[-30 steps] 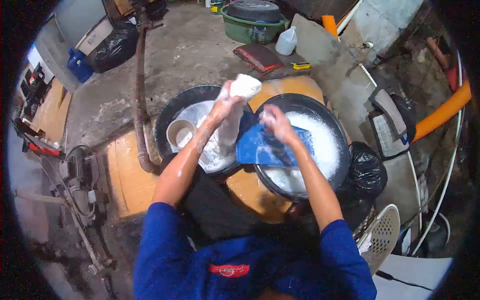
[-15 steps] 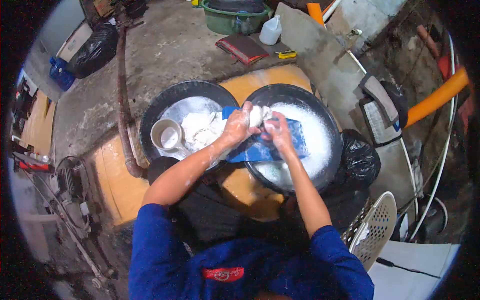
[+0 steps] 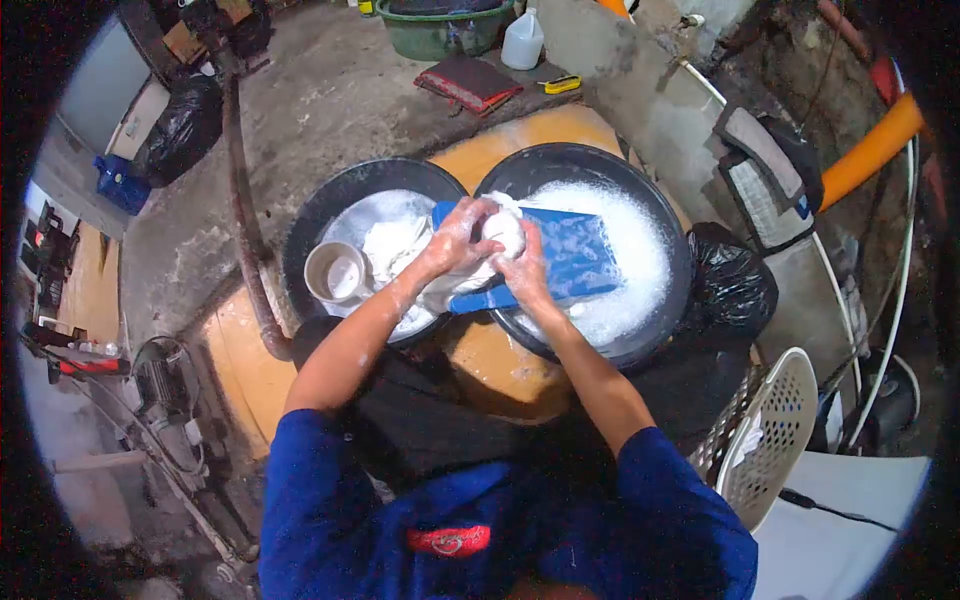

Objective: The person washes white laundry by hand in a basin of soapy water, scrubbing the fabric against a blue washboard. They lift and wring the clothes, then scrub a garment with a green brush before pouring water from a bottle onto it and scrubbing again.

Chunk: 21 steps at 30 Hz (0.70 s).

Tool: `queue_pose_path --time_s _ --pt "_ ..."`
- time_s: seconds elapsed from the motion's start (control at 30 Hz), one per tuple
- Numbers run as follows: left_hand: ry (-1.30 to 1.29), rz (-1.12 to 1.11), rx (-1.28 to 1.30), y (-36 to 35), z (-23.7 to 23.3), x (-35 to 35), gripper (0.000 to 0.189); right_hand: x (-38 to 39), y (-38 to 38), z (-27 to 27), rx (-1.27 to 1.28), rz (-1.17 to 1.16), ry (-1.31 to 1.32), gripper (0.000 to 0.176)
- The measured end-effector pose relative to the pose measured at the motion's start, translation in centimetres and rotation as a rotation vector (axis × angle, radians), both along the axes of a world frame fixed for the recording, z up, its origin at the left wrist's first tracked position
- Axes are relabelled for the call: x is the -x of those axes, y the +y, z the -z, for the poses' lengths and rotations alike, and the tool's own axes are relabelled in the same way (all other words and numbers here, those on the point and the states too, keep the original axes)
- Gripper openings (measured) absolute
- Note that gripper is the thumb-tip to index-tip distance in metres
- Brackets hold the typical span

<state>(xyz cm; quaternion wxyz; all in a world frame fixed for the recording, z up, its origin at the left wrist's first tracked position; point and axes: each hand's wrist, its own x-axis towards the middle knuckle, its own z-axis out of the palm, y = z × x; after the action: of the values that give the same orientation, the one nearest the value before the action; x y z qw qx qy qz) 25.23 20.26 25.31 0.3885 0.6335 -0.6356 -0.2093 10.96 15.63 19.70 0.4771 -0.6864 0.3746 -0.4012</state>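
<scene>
Cup: a pale cup [image 3: 335, 272] stands inside your left basin [image 3: 375, 172], close to its left rim.
Left basin: black and round; it holds water and a heap of white laundry [image 3: 395, 248] just beside the cup.
Left hand: your left hand [image 3: 455, 235] is soapy and closed over the left side of the white cloth [image 3: 503, 230].
White cloth: a bunched wad gripped between both hands, at the left end of the blue washboard [image 3: 578, 255], about where the two basins meet.
Right hand: your right hand [image 3: 522, 272] clamps the cloth from the near side, touching your left hand.
Washboard: it lies across the right basin [image 3: 560, 158].
Right basin: black, filled with white suds.
Far right: a black bag [image 3: 738, 290] sits just beside the right basin; a white basket [image 3: 772, 440] stands nearer to you.
</scene>
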Motion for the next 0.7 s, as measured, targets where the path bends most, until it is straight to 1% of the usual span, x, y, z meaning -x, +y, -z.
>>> queue_pose_path --time_s 0.07,0.1,0.2,0.23,0.33,0.37,0.43,0.47,0.53,0.57,0.63,0.67,0.7 --pt "-0.007 -0.029 0.220 -0.7 1.8 -0.5 0.035 -0.2 0.2 -0.2 0.000 -0.021 -0.001 0.062" --pt "-0.009 0.017 0.247 -0.8 2.3 -0.7 0.033 -0.2 0.1 -0.2 0.017 -0.040 0.003 0.061" --pt "-0.135 0.099 0.351 -1.3 3.4 -0.5 0.032 -0.1 -0.7 0.4 0.029 -0.143 -0.011 0.058" --pt "-0.175 0.065 0.290 -1.1 3.3 -0.5 0.033 0.0 -1.1 0.9 0.026 -0.186 -0.020 0.057" --pt "0.252 0.062 -0.025 -0.9 2.9 -1.1 0.034 0.4 -2.1 1.7 -0.003 -0.354 -0.067 0.059" --pt "0.313 0.002 -0.152 -0.7 2.5 -1.3 0.033 0.6 -2.3 1.8 -0.078 -0.400 -0.104 0.059" --pt "0.311 -0.039 -0.171 -0.9 2.5 -1.2 0.033 0.8 -2.5 1.6 -0.231 -0.491 -0.173 0.060" --pt "0.312 -0.059 -0.179 -1.1 2.5 -1.2 0.033 0.5 -2.3 1.6 -0.192 -0.434 -0.206 0.062" --pt "0.251 -0.192 -0.307 -1.5 2.7 -1.6 0.036 -0.1 -1.4 0.7 -0.116 -0.318 -0.267 0.064" --pt "0.222 -0.258 -0.373 -1.7 3.0 -1.7 0.038 0.2 -1.2 0.1 -0.036 -0.318 -0.121 0.065" --pt "0.167 -0.337 -0.323 -2.2 4.3 -1.7 0.043 0.5 -0.4 -2.7 0.126 -0.314 0.164 0.066" --pt "0.138 -0.376 -0.297 -2.4 5.0 -1.6 0.045 0.4 -0.1 -2.6 0.164 -0.277 0.185 0.065" --pt "0.130 -0.411 -0.285 -2.1 4.0 -0.9 0.048 0.2 0.2 -2.5 0.202 -0.240 0.205 0.063"
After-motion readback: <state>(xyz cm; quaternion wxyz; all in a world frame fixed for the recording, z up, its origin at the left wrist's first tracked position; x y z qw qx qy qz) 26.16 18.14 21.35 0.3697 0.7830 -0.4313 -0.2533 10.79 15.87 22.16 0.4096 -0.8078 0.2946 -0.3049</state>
